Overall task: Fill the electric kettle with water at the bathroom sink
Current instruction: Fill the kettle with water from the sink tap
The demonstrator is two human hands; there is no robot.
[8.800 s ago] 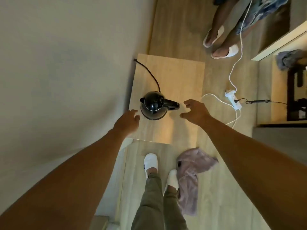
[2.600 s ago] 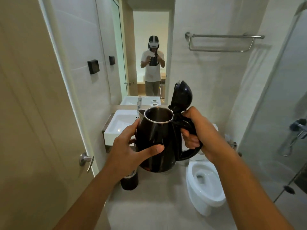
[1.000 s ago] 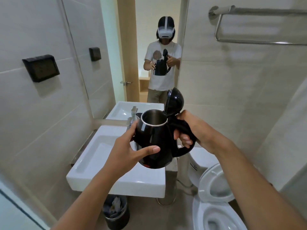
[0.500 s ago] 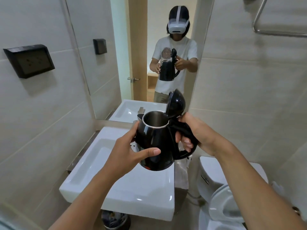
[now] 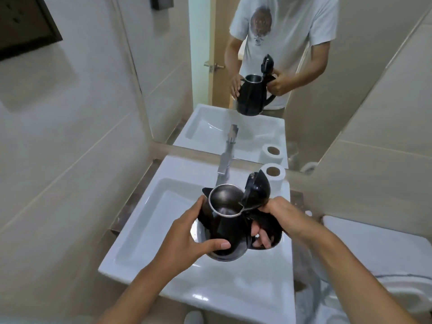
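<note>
**Holding kettle over sink basin, lid up**

Holding the black electric kettle [image 5: 230,226] with both hands above the white sink [image 5: 149,220], kettle roughly centre frame, over the right half of the basin.

- Left hand [image 5: 187,237]: wrapped around the kettle body from 8 o'clock, fingers behind the body near the spout side, thumb pressed flat across the lower front. Firm contact, not spread.
- Right hand [image 5: 280,215]: curled tight around the handle [image 5: 268,226] at the kettle's 3 o'clock, fingertips visible through the handle loop. Thumb position near the lid hinge, cannot tell if it presses anything.
- Lid [image 5: 257,191]: hinged open, standing up at the kettle's 1 o'clock. Steel rim and inner wall exposed. Interior looks dark; cannot tell if any water is in it.
- Spout points to about 10 o'clock, kettle tilted slightly toward the camera.
- Faucet [image 5: 224,168]: chrome, at 12 o'clock from the kettle mouth, its outlet just behind the rim. No visible stream.
- Toilet paper roll [image 5: 273,174]: upright on the sink's back right corner, at 1 o'clock from the kettle, just behind the lid.
- Mirror [image 5: 268,73] at 12 o'clock reflects the same grip, kettle held clear above the sink edge.
- Toilet [image 5: 374,260] at 4 o'clock, beside the sink.
- Dark wall plate [image 5: 23,24] at 10 o'clock on the tiled wall.
</note>
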